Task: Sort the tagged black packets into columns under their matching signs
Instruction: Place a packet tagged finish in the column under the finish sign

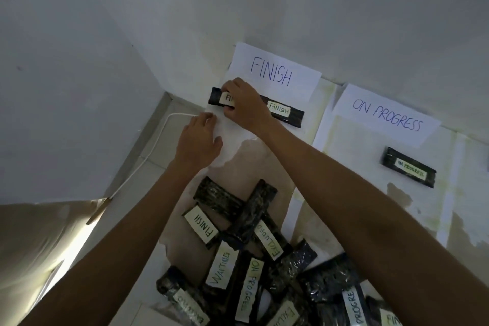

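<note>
Two white signs lie at the far end of the floor: FINISH (pixel 272 73) and ON PROGRESS (pixel 386 115). Under the FINISH sign my right hand (pixel 242 104) grips a black packet (pixel 216 96) tagged FINISH. A second FINISH packet (pixel 287 112) lies just right of it. My left hand (pixel 198 137) rests flat on the white paper below, fingers relaxed, holding nothing. One ON PROGRESS packet (pixel 408 168) sits under its sign. A heap of tagged black packets (pixel 254 259) lies near me, with tags reading FINISH, WAITING, EXCLUDED and ON PROGRESS.
White paper sheets (pixel 344 167) cover the floor under the signs, with damp-looking stains. A white cable (pixel 148 156) runs along the tiled floor at the left by the wall. A beige cloth (pixel 39 233) lies at the near left.
</note>
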{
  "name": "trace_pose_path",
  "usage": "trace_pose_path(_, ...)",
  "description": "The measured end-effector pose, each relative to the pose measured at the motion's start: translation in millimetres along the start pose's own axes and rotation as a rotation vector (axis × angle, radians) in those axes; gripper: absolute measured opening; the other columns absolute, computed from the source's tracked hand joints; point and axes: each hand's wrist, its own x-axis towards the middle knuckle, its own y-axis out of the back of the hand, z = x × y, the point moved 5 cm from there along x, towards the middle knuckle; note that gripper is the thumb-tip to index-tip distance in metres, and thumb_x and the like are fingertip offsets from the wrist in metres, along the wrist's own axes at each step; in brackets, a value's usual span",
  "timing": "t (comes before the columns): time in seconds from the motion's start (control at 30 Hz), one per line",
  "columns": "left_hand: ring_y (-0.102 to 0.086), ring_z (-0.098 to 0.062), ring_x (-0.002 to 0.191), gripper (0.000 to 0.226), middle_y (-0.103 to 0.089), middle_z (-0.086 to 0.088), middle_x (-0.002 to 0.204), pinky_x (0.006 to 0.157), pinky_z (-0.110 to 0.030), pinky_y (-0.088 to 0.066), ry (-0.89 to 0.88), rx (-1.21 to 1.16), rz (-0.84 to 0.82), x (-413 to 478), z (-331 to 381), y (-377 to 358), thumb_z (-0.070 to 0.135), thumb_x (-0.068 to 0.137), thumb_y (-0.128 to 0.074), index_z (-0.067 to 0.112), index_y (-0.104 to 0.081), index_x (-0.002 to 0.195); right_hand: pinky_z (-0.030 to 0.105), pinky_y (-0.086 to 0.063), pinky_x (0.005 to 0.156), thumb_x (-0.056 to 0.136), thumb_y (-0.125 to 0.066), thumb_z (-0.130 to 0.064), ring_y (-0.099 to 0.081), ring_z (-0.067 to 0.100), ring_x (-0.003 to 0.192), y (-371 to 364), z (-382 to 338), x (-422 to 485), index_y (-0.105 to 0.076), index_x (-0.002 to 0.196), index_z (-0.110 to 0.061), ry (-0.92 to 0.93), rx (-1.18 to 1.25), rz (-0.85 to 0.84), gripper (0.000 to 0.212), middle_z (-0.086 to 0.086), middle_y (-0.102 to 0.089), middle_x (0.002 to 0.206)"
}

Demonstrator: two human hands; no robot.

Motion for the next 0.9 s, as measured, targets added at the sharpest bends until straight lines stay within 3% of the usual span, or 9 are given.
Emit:
trace_pose_path(0.27, -0.052, -0.043, 0.106, 0.054, -0.052, -0.024, 0.124, 0.083, -0.049, -0.049, -0.024, -0.015, 0.009, 0.5, 3.9, -4.6, 0.025, 0.076, -0.049, -0.005, -0.051, 0.12, 0.031, -0.042, 0.071, 0.076, -0.064, 0.0, -0.055, 0.031, 0.086, -4.5, 9.6, 6.0, -0.057, 0.104, 0.001, -0.044, 0.072, 0.007, 0.029, 0.018, -0.056, 0.103)
trace_pose_path(0.43, -0.051, -0.04, 0.108, 0.055, -0.051, -0.023, 0.126, 0.083, -0.048, -0.048, -0.055, -0.029, 0.001, 2.1, 14.5, -5.1, 0.024, 0.076, -0.048, -0.002, -0.05, 0.124, 0.047, -0.049, 0.08, 0.076, -0.07, -0.007, -0.057, 0.03, 0.091, -1.2, 18.2, -7.2, -0.059, 0.107, -0.002, -0.044, 0.101, -0.004, 0.033, 0.015, -0.057, 0.108)
trace_pose_path(0.57, -0.052, -0.039, 0.108, 0.051, -0.05, -0.022, 0.127, 0.081, -0.049, -0.05, -0.063, -0.046, 0.021, 2.9, 22.8, -1.9, 0.02, 0.078, -0.054, 0.002, -0.05, 0.126, 0.047, -0.038, 0.097, 0.068, -0.077, -0.027, -0.053, 0.03, 0.108, 18.8, 26.3, -22.8, -0.058, 0.117, -0.008, -0.078, 0.026, 0.101, 0.056, 0.015, -0.055, 0.121)
trace_pose_path(0.67, -0.051, -0.042, 0.112, 0.055, -0.047, -0.026, 0.131, 0.081, -0.051, -0.049, -0.106, -0.015, 0.049, 6.1, 25.6, -0.8, 0.009, 0.074, -0.065, 0.003, -0.051, 0.126, 0.041, -0.037, 0.092, 0.066, -0.074, -0.028, -0.052, 0.03, 0.109, 39.0, 34.2, -52.8, -0.06, 0.116, -0.011, -0.113, -0.08, 0.258, 0.055, 0.013, -0.057, 0.118)
trace_pose_path(0.8, -0.035, -0.042, 0.13, 0.064, -0.027, -0.022, 0.149, 0.093, -0.052, -0.043, -0.15, 0.055, -0.015, 16.8, 27.1, -7.2, 0.013, 0.078, -0.062, 0.008, -0.039, 0.137, 0.042, -0.036, 0.092, 0.069, -0.069, -0.019, -0.051, 0.033, 0.111, 44.9, 60.8, -89.3, -0.061, 0.116, -0.014, -0.27, -0.184, 0.203, 0.048, 0.011, -0.057, 0.122)
trace_pose_path(0.9, -0.033, -0.038, 0.133, 0.065, -0.019, -0.02, 0.152, 0.094, -0.049, -0.042, -0.162, 0.104, -0.046, 24.2, 27.9, -13.5, 0.018, 0.082, -0.057, 0.009, -0.032, 0.141, 0.043, -0.043, 0.078, 0.073, -0.066, -0.003, -0.058, 0.036, 0.094, 49.7, 75.7, -93.3, -0.068, 0.102, -0.01, -0.302, -0.114, 0.168, 0.03, 0.013, -0.062, 0.112)
